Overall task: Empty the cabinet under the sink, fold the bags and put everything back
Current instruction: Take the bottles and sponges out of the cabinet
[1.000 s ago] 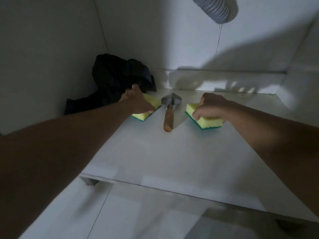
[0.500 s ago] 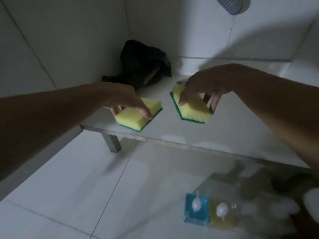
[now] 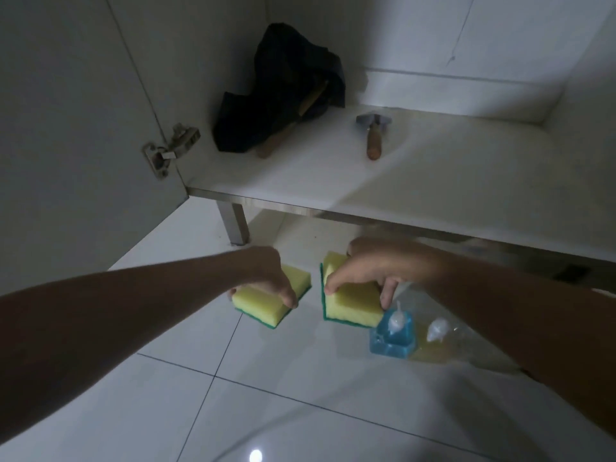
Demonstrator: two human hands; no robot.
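The sponge in my left hand [image 3: 266, 278] is soft yellow foam [image 3: 263, 303], matt and porous, with a rough green scouring layer underneath. My right hand [image 3: 370, 268] holds its twin [image 3: 350, 305], same foam, same green backing. The floor tiles [image 3: 300, 395] are glossy and smooth, throwing back light. Two bottles [image 3: 393, 338] beside my fingers look like clear plastic. The cabinet shelf [image 3: 433, 181] is smooth white laminate. On it lies crumpled black bag material [image 3: 286, 91] and a tool with a wooden handle [image 3: 373, 141] and dull metal head. The hinge [image 3: 170, 148] is bare metal.
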